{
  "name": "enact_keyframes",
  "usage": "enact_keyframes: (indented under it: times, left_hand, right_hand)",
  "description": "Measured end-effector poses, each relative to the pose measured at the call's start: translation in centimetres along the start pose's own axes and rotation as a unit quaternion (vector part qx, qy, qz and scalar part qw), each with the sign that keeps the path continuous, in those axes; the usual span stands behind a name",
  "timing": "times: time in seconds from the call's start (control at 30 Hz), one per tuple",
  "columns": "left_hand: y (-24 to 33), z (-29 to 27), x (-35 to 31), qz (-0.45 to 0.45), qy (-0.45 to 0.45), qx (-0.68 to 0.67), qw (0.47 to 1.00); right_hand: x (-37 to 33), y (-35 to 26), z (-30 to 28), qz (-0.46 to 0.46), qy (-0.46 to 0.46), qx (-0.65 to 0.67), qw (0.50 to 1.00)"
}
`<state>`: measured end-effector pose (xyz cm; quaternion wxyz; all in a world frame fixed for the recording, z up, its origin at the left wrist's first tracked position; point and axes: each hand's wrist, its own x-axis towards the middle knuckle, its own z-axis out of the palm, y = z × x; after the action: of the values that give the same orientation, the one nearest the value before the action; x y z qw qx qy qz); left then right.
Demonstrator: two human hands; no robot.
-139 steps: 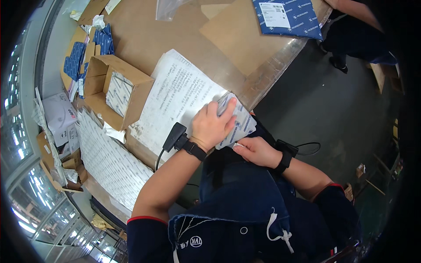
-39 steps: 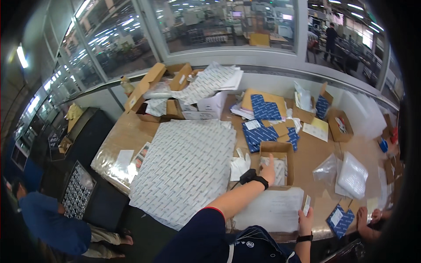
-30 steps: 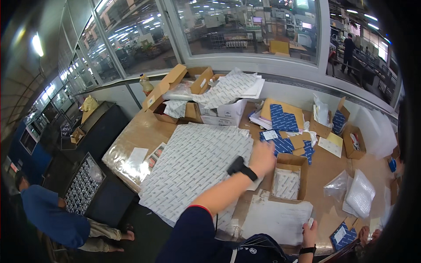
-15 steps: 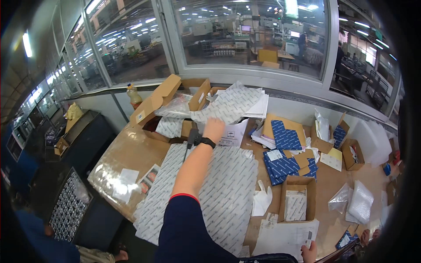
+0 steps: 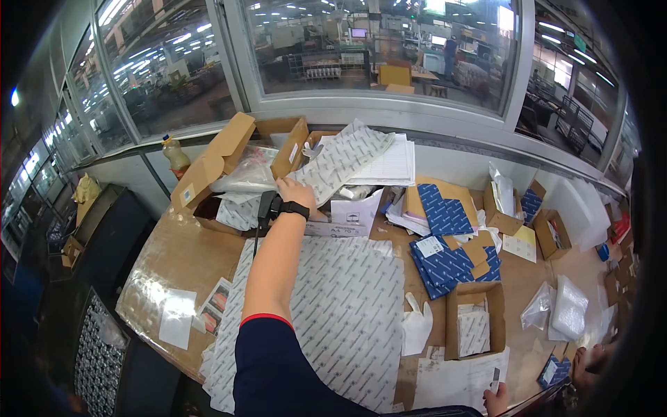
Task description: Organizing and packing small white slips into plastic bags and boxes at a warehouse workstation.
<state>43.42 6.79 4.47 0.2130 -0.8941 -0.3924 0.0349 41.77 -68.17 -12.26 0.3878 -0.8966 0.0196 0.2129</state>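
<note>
My left hand (image 5: 297,195), a black watch on its wrist, reaches to the boxes at the back of the table. Its fingers are bent at the near edge of a loose patterned wrapping paper sheet (image 5: 347,161) and look closed on it; the fingertips are partly hidden. That sheet lies over a white box (image 5: 356,213) and a stack of white papers (image 5: 389,167). Under my left forearm spreads a large patterned sheet (image 5: 340,306). At the lower right, my right hand (image 5: 495,401) is closed by a printed paper (image 5: 451,382); what it holds is unclear.
An open cardboard box (image 5: 497,340) holds patterned packets. Beside it lie a white glove (image 5: 417,323) and blue patterned packages (image 5: 441,267). Bubble wrap (image 5: 570,309) is farther right. A bottle (image 5: 175,154) stands at the back left. Another person's hand (image 5: 586,365) shows at the right edge.
My left hand has moved left and slightly nearer. The loose patterned sheet has shifted and folded narrower, baring more of the white papers. My right hand has barely moved.
</note>
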Motion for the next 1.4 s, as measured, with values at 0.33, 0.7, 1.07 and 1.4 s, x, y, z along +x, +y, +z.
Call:
enact_keyframes:
  times: [0.33,0.7,1.07,1.4]
  left_hand:
    - [-2.1,-1.2,2.1,0.039,0.021,-0.201,0.979]
    - [-1.3,-14.5,-15.2,0.114,0.188,-0.192,0.956]
    - [16.8,-7.9,-44.2,0.247,-0.088,-0.23,0.937]
    - [29.2,-6.7,-52.3,0.336,-0.242,-0.469,0.78]
  right_hand:
    - [0.3,2.9,-0.3,0.004,0.002,0.059,0.998]
    - [5.2,1.8,-2.0,-0.011,0.206,-0.324,0.923]
    - [-4.4,-10.1,6.7,-0.095,-0.542,0.321,0.771]
    - [-4.6,-3.2,6.0,0.09,-0.492,0.468,0.728]
